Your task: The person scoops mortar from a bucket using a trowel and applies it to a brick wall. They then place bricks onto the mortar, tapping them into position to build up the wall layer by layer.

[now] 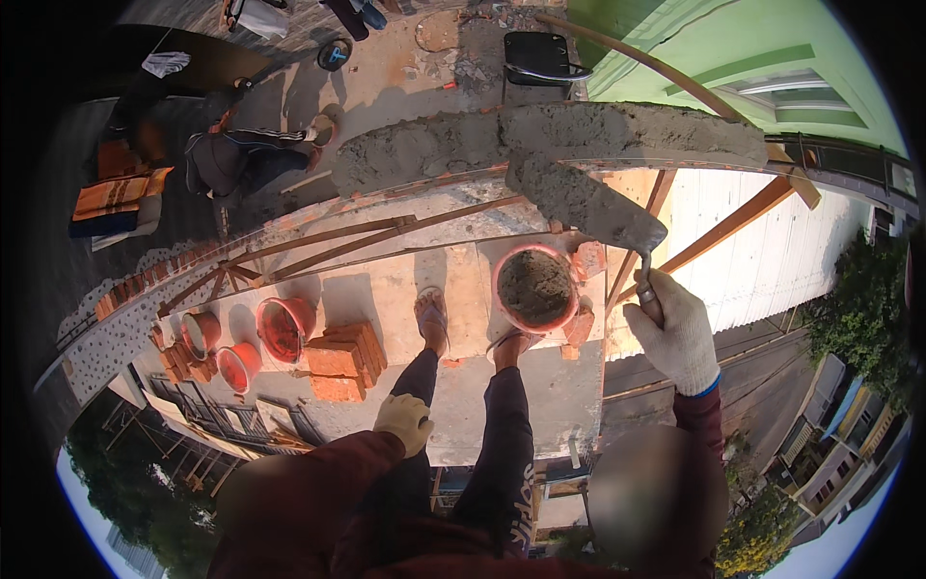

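My right hand [675, 333], in a white knit glove, is closed round the handle of a trowel [617, 217]. Grey mortar smears the blade, whose far end touches the wet mortar bed [579, 133] along the top of the wall. By my left knee, my left hand [405, 423] is gloved too, with its fingers curled in and no tool visible in it. Between the wall and me, an orange bucket of mortar [536, 289] stands beside my right foot, with broken brick pieces [587, 261] next to it.
Stacked bricks [342, 359] and several orange buckets [285, 328] stand to the left. Wooden braces [386, 234] run along the wall. Beyond it, a person [231, 159] crouches near a bucket, and a black chair [536, 58] stands. The platform's right edge drops off.
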